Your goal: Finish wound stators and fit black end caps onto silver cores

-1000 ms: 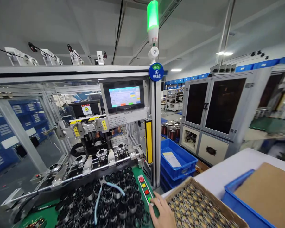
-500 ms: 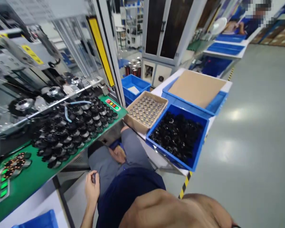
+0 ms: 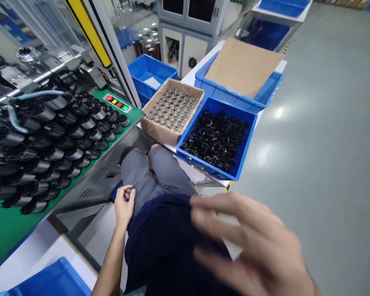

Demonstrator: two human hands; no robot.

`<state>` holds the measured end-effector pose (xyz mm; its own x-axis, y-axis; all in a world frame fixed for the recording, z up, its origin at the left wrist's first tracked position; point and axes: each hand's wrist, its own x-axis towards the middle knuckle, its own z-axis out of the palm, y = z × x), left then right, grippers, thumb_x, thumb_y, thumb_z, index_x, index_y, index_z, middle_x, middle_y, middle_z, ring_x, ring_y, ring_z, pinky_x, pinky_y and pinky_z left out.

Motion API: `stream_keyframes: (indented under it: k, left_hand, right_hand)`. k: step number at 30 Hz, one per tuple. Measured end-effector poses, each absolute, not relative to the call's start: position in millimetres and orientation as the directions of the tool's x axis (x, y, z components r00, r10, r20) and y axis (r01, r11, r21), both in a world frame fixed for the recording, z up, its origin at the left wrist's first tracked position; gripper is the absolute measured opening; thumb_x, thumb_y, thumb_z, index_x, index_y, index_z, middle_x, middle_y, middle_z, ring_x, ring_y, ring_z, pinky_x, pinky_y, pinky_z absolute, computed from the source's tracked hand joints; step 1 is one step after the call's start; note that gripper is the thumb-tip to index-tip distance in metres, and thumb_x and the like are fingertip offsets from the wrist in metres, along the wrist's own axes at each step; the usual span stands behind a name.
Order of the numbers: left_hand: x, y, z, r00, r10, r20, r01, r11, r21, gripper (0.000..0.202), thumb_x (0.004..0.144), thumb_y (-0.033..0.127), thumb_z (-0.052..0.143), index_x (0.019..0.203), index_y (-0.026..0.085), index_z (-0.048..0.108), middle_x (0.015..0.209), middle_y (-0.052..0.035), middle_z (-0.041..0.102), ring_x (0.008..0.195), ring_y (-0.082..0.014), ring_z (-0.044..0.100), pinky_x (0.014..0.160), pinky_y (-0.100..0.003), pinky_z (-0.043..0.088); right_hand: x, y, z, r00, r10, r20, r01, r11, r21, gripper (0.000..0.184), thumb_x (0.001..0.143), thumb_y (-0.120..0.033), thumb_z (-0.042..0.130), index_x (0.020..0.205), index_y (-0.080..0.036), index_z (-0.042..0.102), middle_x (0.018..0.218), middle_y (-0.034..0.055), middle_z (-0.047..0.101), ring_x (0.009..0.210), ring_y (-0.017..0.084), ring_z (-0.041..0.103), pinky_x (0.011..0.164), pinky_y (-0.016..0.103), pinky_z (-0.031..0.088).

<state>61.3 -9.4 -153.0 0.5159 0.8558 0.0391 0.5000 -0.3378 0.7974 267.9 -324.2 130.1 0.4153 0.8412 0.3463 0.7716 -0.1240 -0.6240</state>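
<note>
My left hand [image 3: 124, 204] rests on my grey trouser leg below the bench edge, its fingers curled loosely together; I cannot make out anything in it. My right hand [image 3: 253, 242] is raised close to the camera at the lower right, blurred, with its fingers spread apart and nothing in them. Rows of black cylindrical parts [image 3: 58, 135] stand on the green bench top [image 3: 6, 230] to my left. Ahead is a cardboard box [image 3: 156, 131] of small metal parts and a blue bin [image 3: 245, 144] filled with black parts.
A button panel [image 3: 117, 103] with red, yellow and green buttons sits at the bench corner. A further blue bin [image 3: 269, 92] carries a cardboard sheet. Another blue bin [image 3: 49, 279] is at the lower left. Grey floor [image 3: 327, 144] stretches to the right.
The camera tipped further down. My right hand came up from my lap in front of the camera with its fingers spread. My left hand moved onto my thigh.
</note>
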Motion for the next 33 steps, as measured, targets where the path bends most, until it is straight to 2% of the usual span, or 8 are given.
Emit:
stream_keyframes:
  k: [2,5,8,15,20,25,28,33]
  left_hand:
    - [83.8,-5.9,-133.7,0.6,0.799,0.015,0.463,-0.363,0.809,0.054,0.102,0.072,0.068,0.111,0.019,0.076,0.098,-0.0063,0.074,0.084,-0.0211,0.068,0.085,-0.039,0.061]
    - [127.1,-0.1,-99.7,0.732,0.681,-0.021,0.404,-0.409,0.818,0.042,0.102,0.061,0.066,0.11,0.021,0.079,0.104,-0.009,0.081,0.092,-0.0247,0.076,0.091,-0.039,0.065]
    - [183.2,10.6,-62.0,0.837,0.547,-0.025,0.337,-0.478,0.811,0.034,0.107,0.053,0.066,0.114,0.023,0.081,0.111,-0.0087,0.084,0.102,-0.0271,0.08,0.098,-0.04,0.065]
    - [357.5,55.7,-17.5,0.966,0.255,-0.032,0.211,-0.713,0.669,0.029,0.112,0.044,0.063,0.121,0.025,0.083,0.126,-0.0111,0.083,0.12,-0.0316,0.076,0.11,-0.043,0.06]
    - [456.1,74.4,-47.0,0.961,0.083,-0.264,0.206,-0.85,0.484,0.016,0.09,0.02,0.085,0.103,0.028,0.087,0.1,-0.0073,0.082,0.104,-0.0336,0.077,0.101,-0.043,0.059]
    - [488.7,71.4,-70.6,0.929,0.016,-0.371,0.167,-0.91,0.381,0.024,0.077,0.016,0.094,0.097,0.029,0.088,0.09,-0.0065,0.081,0.098,-0.0356,0.079,0.1,-0.045,0.06]
    - [488.7,67.9,-73.2,0.93,-0.002,-0.368,0.142,-0.92,0.365,0.022,0.078,0.016,0.091,0.096,0.028,0.089,0.099,-0.0095,0.085,0.105,-0.0376,0.081,0.103,-0.046,0.06]
    - [478.6,66.6,-69.0,0.95,0.023,-0.311,0.157,-0.898,0.412,0.017,0.081,0.017,0.089,0.094,0.028,0.091,0.098,-0.0117,0.086,0.11,-0.0406,0.082,0.106,-0.049,0.059]
  right_hand:
    - [315.7,-316.6,100.4,0.544,0.82,0.179,0.751,-0.38,-0.539,0.039,0.116,-0.034,0.072,0.155,-0.031,0.076,0.142,0.0091,0.085,0.12,0.028,0.088,0.101,0.039,0.074]
    - [377.8,-309.4,41.7,0.799,0.557,-0.229,0.532,-0.831,-0.163,0.045,0.115,-0.04,0.07,0.157,-0.023,0.075,0.145,0.017,0.079,0.108,0.036,0.089,0.086,0.046,0.073]
    - [414.0,-301.5,-9.4,0.847,0.43,-0.313,0.437,-0.898,-0.05,0.048,0.114,-0.039,0.07,0.157,-0.018,0.073,0.14,0.0222,0.078,0.103,0.039,0.087,0.087,0.048,0.07]
    - [436.6,-309.0,-43.6,0.824,0.448,-0.348,0.425,-0.894,-0.145,0.067,0.113,-0.062,0.075,0.162,-0.017,0.065,0.147,0.0214,0.075,0.122,0.043,0.083,0.103,0.054,0.071]
    - [416.4,-339.0,-54.0,0.868,0.457,-0.192,0.381,-0.863,-0.333,0.075,0.118,-0.075,0.055,0.173,-0.024,0.058,0.158,0.0209,0.07,0.136,0.042,0.079,0.106,0.056,0.073]
    - [389.9,-307.4,-66.4,0.926,0.301,-0.229,0.226,-0.926,-0.302,0.084,0.114,-0.082,0.054,0.178,-0.027,0.057,0.178,0.0258,0.055,0.142,0.052,0.067,0.105,0.07,0.07]
    - [387.5,-278.7,-72.1,0.947,0.189,-0.259,0.1,-0.942,-0.322,0.084,0.111,-0.083,0.059,0.178,-0.031,0.058,0.185,0.0242,0.048,0.145,0.054,0.06,0.099,0.07,0.072]
    - [396.4,-274.4,-72.8,0.975,0.118,-0.188,0.042,-0.93,-0.364,0.08,0.109,-0.082,0.064,0.171,-0.032,0.064,0.179,0.0229,0.054,0.144,0.051,0.06,0.098,0.067,0.071]
